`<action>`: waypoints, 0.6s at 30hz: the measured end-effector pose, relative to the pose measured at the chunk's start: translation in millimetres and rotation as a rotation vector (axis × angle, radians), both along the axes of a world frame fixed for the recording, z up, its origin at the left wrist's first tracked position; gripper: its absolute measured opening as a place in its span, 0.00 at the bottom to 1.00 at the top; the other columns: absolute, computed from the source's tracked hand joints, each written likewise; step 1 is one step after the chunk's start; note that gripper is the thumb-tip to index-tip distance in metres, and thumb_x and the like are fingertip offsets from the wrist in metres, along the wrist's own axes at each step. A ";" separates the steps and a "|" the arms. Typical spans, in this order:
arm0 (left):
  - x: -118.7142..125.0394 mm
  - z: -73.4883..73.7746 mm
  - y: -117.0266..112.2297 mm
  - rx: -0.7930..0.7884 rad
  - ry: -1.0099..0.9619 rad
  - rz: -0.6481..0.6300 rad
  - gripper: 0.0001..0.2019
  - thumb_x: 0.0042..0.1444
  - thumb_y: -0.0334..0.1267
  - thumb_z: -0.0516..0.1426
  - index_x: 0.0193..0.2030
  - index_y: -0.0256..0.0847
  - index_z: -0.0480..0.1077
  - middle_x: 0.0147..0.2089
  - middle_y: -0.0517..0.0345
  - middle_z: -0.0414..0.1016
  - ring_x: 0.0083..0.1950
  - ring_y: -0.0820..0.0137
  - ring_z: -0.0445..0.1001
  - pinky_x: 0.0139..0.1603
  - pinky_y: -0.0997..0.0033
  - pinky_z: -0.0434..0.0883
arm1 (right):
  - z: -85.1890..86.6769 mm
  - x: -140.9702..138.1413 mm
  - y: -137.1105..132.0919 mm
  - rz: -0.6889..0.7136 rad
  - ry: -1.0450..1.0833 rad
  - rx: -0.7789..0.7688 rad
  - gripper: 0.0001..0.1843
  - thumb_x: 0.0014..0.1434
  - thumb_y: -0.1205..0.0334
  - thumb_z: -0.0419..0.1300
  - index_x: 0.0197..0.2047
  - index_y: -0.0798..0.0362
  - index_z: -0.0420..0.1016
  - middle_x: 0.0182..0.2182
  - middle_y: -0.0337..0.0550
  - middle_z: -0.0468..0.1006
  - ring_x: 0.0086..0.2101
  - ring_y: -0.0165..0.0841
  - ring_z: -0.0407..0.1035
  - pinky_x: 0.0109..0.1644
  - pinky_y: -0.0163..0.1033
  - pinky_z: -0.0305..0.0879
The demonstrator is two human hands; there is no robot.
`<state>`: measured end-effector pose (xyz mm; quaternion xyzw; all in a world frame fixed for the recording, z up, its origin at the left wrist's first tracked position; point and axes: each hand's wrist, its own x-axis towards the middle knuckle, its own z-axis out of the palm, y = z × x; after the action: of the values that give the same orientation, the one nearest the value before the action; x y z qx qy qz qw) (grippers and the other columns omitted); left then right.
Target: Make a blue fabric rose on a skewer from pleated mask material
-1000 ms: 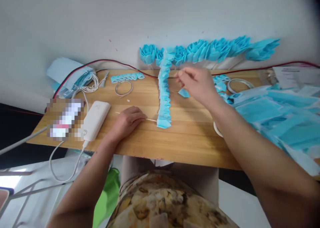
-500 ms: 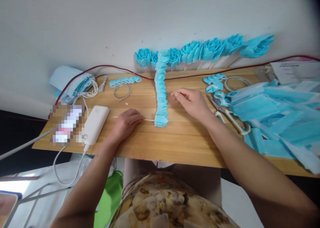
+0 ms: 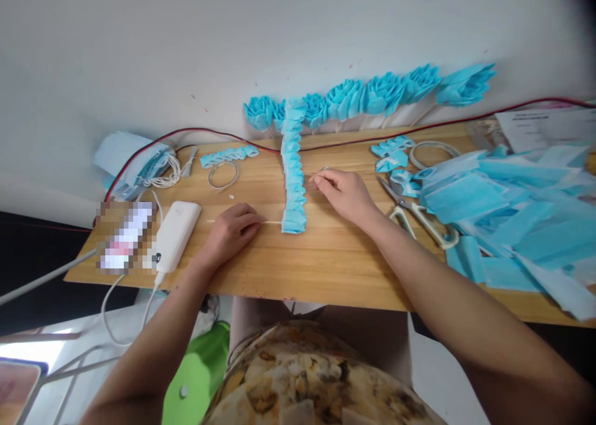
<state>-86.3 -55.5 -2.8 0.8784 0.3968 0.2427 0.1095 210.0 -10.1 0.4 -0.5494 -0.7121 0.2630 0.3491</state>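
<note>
A long strip of folded blue mask pieces [image 3: 292, 170] lies across the wooden table [image 3: 326, 257], running from the wall toward me. My left hand [image 3: 235, 224] rests fingers-curled on a thin wooden stick [image 3: 272, 222] whose tip reaches the strip's near end. My right hand [image 3: 342, 192] lies on the table just right of the strip, its thumb and forefinger pinched together against the strip's edge; what they pinch is too small to make out.
Blue paper roses [image 3: 367, 92] line the wall. Scissors [image 3: 414, 214] and a heap of blue masks [image 3: 507, 207] lie at right, tape rings [image 3: 222, 175] and a short folded strip [image 3: 228, 155] at left, plus a white power bank [image 3: 174, 233] with cable.
My right hand came down from the air near the wall to the table and moved left to the strip's edge. The left hand stayed on the stick.
</note>
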 end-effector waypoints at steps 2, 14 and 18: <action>-1.8 -0.4 1.7 -0.005 -0.014 -0.015 0.10 0.67 0.31 0.55 0.42 0.38 0.80 0.41 0.50 0.79 0.41 0.67 0.78 0.42 0.69 0.73 | -0.1 0.6 0.4 -0.014 -0.004 0.008 0.14 0.67 0.59 0.55 0.39 0.47 0.83 0.41 0.43 0.87 0.40 0.41 0.79 0.44 0.43 0.66; -10.0 13.9 -12.2 -0.127 0.037 -0.076 0.11 0.71 0.33 0.55 0.44 0.37 0.79 0.41 0.50 0.79 0.42 0.68 0.78 0.42 0.71 0.72 | -1.9 1.9 3.0 -0.027 0.008 0.014 0.14 0.67 0.59 0.55 0.36 0.48 0.83 0.39 0.44 0.87 0.42 0.42 0.79 0.46 0.44 0.69; -11.8 14.1 -18.4 -0.137 0.049 -0.074 0.11 0.72 0.34 0.54 0.46 0.37 0.79 0.42 0.50 0.79 0.42 0.68 0.78 0.43 0.71 0.73 | -3.2 2.4 3.6 -0.016 0.017 0.010 0.14 0.67 0.59 0.56 0.37 0.48 0.83 0.39 0.43 0.87 0.41 0.41 0.79 0.46 0.43 0.68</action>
<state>-98.1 -73.9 11.3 0.8885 0.3825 0.1894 0.1684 212.4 -6.5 -2.9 -0.5512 -0.7059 0.2615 0.3598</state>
